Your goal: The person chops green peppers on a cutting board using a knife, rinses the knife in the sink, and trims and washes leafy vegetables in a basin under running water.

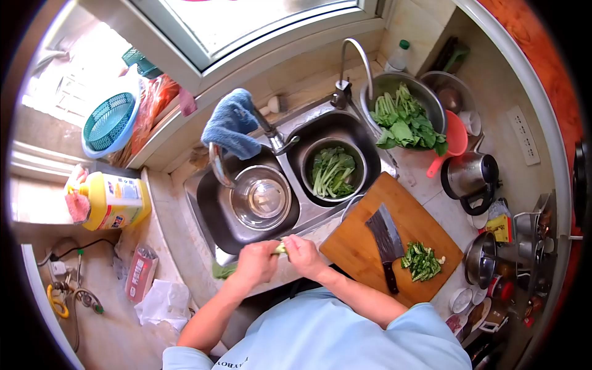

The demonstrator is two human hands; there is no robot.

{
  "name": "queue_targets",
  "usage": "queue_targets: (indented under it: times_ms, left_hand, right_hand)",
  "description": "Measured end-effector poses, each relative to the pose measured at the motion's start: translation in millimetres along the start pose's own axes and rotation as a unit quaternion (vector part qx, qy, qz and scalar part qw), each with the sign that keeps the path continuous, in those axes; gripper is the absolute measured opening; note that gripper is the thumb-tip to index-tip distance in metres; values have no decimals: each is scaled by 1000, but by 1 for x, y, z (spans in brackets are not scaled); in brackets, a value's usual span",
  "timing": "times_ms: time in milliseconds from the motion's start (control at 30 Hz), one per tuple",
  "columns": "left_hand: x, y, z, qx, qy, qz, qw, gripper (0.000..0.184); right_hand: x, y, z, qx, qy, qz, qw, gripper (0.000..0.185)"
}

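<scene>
In front of the sink's near edge, my left hand is closed around a leafy green vegetable. Its pale stem end shows between my two hands, and green leaf hangs out on the far left side of my left hand. My right hand pinches the stem end with closed fingers. The left basin just beyond holds a clear bowl with water. A pot of similar leafy greens stands in the right basin.
To the right, a wooden cutting board carries a cleaver and chopped greens. Behind it are a metal bowl of greens, a red ladle and a kettle. A blue towel hangs over the faucet. A yellow jug stands left.
</scene>
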State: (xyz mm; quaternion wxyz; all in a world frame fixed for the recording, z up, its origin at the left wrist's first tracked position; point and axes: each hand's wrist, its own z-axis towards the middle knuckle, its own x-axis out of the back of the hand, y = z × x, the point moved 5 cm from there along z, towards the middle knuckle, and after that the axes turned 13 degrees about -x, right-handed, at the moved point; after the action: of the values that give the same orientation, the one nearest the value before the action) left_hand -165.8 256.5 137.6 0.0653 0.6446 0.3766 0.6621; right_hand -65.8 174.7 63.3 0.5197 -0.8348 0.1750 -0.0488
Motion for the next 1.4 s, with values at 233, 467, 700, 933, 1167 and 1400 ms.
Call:
queue_targets:
  times_ms: [233, 467, 700, 933, 1167, 1400]
  left_hand:
    - [37, 28, 14, -177, -218, -15, 960, 35]
    - [9, 17, 9, -97, -241, 40, 965, 17]
    - [-44, -31, 25, 197, -46, -354, 913, 25]
    - [-58, -36, 51, 355, -32, -514, 780, 23]
    - [-61, -29, 142, 314, 33, -515, 797, 23]
    - [-150, -115, 291, 237, 104, -301, 918, 50]
  right_hand:
    - [1, -20, -39, -350, -389, 211, 826, 26]
    - [-12, 20, -23, -256, -241, 173, 920, 27]
    - [22, -1, 7, 73, 40, -54, 995, 23]
    - [42, 13, 37, 110, 141, -117, 977, 19]
    - [87, 46, 21, -126, -87, 248, 956, 20]
    - [107, 27, -34, -77, -259, 338, 902, 34]
